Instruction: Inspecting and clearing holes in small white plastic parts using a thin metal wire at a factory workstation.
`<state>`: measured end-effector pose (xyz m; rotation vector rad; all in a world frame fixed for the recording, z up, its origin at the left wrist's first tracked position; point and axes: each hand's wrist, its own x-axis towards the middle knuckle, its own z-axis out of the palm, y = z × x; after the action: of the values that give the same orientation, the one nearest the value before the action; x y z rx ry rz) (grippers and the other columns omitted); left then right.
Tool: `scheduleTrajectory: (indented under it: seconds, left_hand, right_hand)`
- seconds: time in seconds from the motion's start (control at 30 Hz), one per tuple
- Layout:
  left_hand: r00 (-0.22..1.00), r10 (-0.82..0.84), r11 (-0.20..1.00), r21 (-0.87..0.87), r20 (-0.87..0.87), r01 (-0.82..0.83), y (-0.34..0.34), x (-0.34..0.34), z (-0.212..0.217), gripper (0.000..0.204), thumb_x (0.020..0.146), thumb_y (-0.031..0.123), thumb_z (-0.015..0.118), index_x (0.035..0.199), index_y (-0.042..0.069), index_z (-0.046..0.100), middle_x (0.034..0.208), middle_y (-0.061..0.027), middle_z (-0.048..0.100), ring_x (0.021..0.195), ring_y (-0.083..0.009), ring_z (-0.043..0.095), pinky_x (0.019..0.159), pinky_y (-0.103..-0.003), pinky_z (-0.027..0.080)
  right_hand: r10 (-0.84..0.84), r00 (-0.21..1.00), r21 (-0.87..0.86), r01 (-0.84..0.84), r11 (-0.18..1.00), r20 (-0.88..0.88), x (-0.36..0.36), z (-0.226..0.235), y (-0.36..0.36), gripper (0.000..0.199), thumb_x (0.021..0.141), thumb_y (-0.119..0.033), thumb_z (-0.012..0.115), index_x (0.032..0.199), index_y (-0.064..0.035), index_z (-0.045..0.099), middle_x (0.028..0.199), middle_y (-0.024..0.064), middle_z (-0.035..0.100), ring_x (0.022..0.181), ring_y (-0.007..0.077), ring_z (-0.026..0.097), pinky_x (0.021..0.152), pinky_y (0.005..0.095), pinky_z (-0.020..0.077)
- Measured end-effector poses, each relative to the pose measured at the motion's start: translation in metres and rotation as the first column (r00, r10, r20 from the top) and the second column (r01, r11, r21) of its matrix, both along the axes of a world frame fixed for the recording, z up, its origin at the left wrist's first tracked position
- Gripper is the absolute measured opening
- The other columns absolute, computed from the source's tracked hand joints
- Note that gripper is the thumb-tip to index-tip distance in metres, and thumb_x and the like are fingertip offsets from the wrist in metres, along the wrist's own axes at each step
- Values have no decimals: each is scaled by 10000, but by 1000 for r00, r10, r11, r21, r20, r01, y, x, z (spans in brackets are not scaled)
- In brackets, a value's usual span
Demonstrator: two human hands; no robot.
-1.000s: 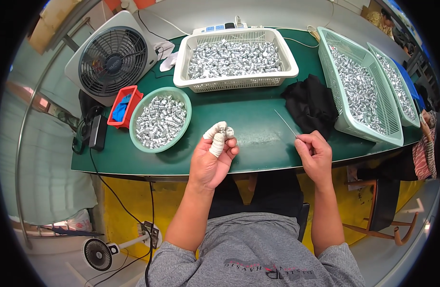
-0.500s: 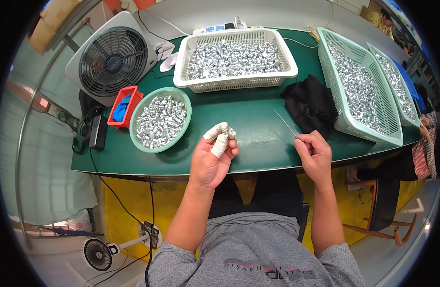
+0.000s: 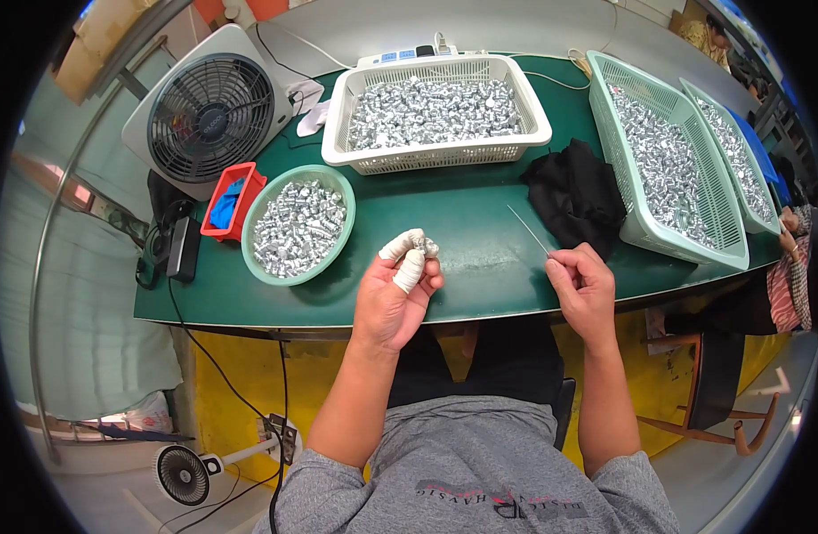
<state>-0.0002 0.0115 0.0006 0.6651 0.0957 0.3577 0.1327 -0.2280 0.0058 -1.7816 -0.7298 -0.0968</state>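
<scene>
My left hand [image 3: 396,292] is raised over the front edge of the green table, its thumb and forefinger wrapped in white tape. Pinched at those fingertips is a small silvery metal part [image 3: 430,248], partly hidden by the fingers. To the right, my right hand [image 3: 587,283] grips a thin metal rod [image 3: 527,230] that points up and to the left, apart from the metal part. A round green basket [image 3: 348,222] full of similar silvery parts [image 3: 298,227] stands left of my left hand. A black cloth [image 3: 576,198] lies beyond my right hand.
A white basket [image 3: 437,158] of metal parts stands at the back. Two pale green baskets, the nearer one [image 3: 685,247] and another [image 3: 765,169], line the right. At left are a box fan [image 3: 209,116], a red bin [image 3: 228,200] and a black adapter [image 3: 185,249]. Another person's hand [image 3: 789,222] shows far right.
</scene>
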Motion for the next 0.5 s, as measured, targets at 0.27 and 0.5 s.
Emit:
scheduleTrajectory:
  seconds: [0.27, 0.5]
  left_hand:
    - [1000, -8, 1000, -9, -3, 8, 4, 7, -3, 210, 1016, 53, 614, 1223, 49, 648, 1099, -83, 675, 903, -159, 630, 785, -307, 541]
    - [921, 378, 825, 487, -97, -287, 39, 78, 78, 284, 1006, 50, 622, 1279, -24, 590, 1093, -107, 667, 874, -157, 640, 747, -300, 560]
  right_hand:
    - [-8, 1000, 15, 8, 1000, 3, -2, 3, -1, 51, 907, 7, 713, 955, 25, 716, 767, -23, 501, 641, 37, 410, 558, 207, 316]
    - [8, 1000, -2, -8, 1000, 12, -4, 0, 1, 39, 906, 7, 713, 942, 21, 718, 770, -23, 500, 645, 36, 411, 556, 208, 315]
